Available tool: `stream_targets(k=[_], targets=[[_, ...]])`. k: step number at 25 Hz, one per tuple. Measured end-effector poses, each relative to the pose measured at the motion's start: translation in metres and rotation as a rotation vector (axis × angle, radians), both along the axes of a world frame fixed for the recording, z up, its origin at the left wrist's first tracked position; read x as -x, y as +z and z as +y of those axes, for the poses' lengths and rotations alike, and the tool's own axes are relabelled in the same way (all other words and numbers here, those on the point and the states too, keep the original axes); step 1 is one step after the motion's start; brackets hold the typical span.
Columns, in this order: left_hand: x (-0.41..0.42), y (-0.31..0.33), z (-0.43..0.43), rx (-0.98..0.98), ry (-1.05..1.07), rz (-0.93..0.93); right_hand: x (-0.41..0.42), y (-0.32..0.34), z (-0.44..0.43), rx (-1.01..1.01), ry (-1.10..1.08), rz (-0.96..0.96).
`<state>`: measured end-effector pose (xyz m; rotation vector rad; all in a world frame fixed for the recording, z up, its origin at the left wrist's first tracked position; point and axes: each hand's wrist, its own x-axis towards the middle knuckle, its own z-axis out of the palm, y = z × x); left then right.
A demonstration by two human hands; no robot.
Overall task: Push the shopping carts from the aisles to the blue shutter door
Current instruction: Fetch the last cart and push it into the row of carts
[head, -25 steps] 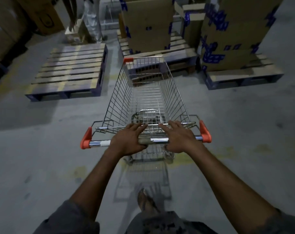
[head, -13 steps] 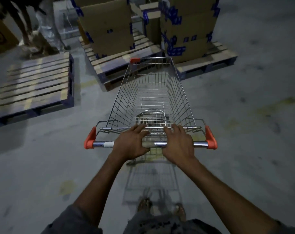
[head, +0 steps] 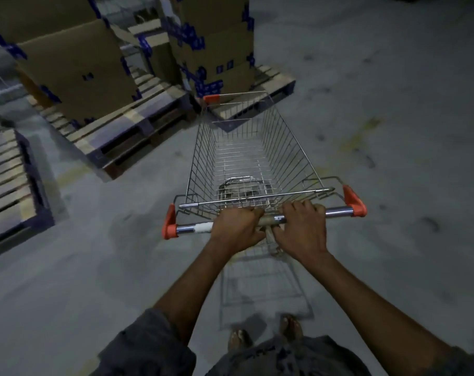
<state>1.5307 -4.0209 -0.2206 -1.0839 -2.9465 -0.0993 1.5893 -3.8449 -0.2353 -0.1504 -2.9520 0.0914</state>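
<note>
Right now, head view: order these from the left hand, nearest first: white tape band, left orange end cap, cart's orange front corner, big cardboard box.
1. white tape band: on the handle, just left of the left hand gripping it.
2. left orange end cap: handle's left end.
3. orange front corner: far rim of the cart.
4. cardboard box: on the pallet, ahead left.
</note>
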Motion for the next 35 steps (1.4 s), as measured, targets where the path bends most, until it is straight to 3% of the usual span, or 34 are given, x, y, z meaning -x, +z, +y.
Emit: stream_targets(k=[4,8,13,18,23,28,35], targets=[[0.019,0.000,0.023,-0.099,-0.197,0.000,-0.009,0.001,0.037,0.015,0.003,0.043],[0.032,-0.008,0.050,-0.169,-0.301,0.004,-0.012,0.008,0.056,-0.004,-0.199,-0.044],[0.048,-0.010,0.075,-0.126,-0.136,0.164,-0.006,0.032,0.097,0.057,-0.360,-0.262],[0.057,-0.010,0.117,-0.049,-0.059,0.198,0.015,0.053,0.155,0.109,-0.272,-0.491],[0.080,-0.001,0.164,0.043,-0.116,0.078,0.018,0.027,0.199,0.013,-0.265,-0.236],[0.108,-0.004,0.221,0.011,-0.180,0.105,0.027,0.007,0.235,-0.032,-0.395,-0.005],[0.145,-0.014,0.311,-0.040,-0.257,0.154,0.041,-0.001,0.294,0.037,-0.509,0.079]])
